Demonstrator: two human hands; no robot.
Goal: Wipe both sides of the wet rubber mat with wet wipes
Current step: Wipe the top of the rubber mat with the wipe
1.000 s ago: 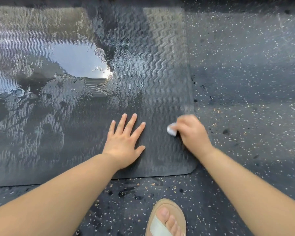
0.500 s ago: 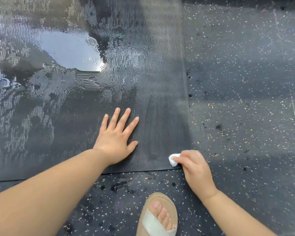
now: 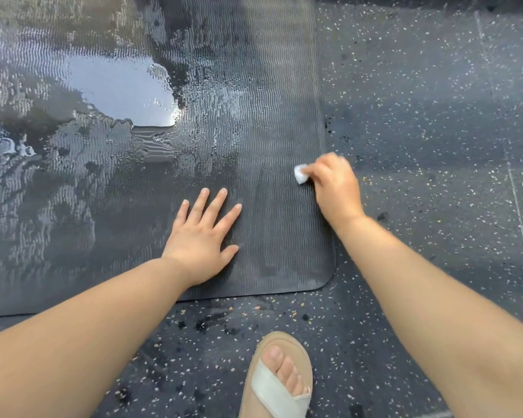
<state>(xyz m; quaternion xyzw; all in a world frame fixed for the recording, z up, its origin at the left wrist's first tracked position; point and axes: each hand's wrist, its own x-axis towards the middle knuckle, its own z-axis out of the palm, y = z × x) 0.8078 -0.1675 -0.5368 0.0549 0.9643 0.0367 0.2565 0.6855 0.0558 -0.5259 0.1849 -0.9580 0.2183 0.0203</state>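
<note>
Black ribbed rubber, the mat (image 3: pixel 269 131) is laid flat on the speckled floor (image 3: pixel 435 146), with water (image 3: pixel 118 89) pooled on its far left part while the near right strip looks duller. The left hand (image 3: pixel 203 236) is spread flat, fingers straight, and pressed on the mat near its front edge, apparently so that sliding is prevented. A small bunched wet wipe (image 3: pixel 300 174) is pinched in the curled fingers of the right hand (image 3: pixel 334 188) at the mat's right edge, where rubbing seems to be under way.
</note>
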